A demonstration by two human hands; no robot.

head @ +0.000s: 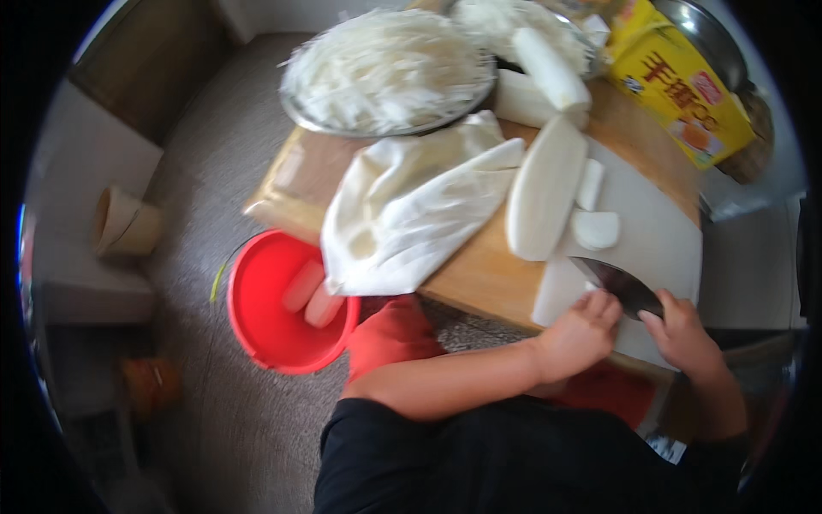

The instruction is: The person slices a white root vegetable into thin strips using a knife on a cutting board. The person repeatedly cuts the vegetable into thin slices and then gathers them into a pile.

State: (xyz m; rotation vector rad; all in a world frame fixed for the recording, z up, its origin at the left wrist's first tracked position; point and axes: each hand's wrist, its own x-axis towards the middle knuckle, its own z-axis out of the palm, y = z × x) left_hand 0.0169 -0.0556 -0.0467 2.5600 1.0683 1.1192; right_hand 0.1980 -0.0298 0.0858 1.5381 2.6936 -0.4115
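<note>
My right hand [684, 334] grips the handle of a kitchen knife [620, 286], its dark, broad blade pointing left over a white cutting board [661, 250]. Close beside the blade, my left hand [581, 334] has its fingers curled down on a small white radish piece [589, 286], mostly hidden by the fingers. Beyond the knife lie a cut radish end [596, 230] and a narrow radish piece [591, 184]. A long radish half [547, 189] rests across the board's left edge.
Whole white radishes [552, 70] lie behind, near a metal bowl heaped with shredded radish [392, 70] and a second heap [514, 19]. White cloth [417, 205] hangs over the wooden table's edge [475, 292]. A red bucket [257, 308] holds two radishes. A yellow box [681, 83] stands right.
</note>
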